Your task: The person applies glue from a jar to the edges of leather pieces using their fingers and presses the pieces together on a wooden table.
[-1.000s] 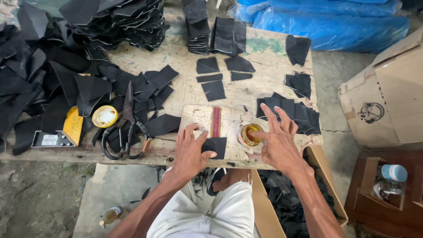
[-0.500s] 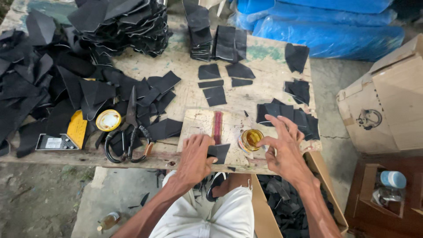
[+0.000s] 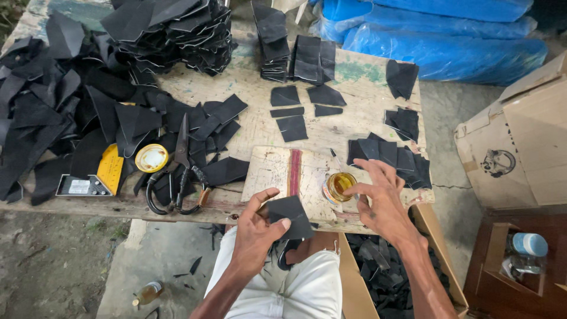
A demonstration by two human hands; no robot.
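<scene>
My left hand (image 3: 255, 229) grips a small black leather piece (image 3: 290, 214) at the near edge of a pale work board (image 3: 277, 168) with a red stripe. My right hand (image 3: 381, 198) hovers beside a small open tin of amber glue (image 3: 339, 185), with its fingers spread and touching the tin's right side. A fanned row of black cut pieces (image 3: 390, 155) lies just beyond my right hand.
Large black scissors (image 3: 177, 177), a yellow round lid (image 3: 152, 158) and a yellow square ruler (image 3: 94, 177) lie left of the board. Heaps of black pieces (image 3: 71, 112) cover the wooden table's left. Cardboard boxes (image 3: 520, 142) stand at the right; blue plastic rolls (image 3: 437, 35) behind.
My left hand has lifted the black piece off the board toward me. My right hand has shifted down beside the glue tin.
</scene>
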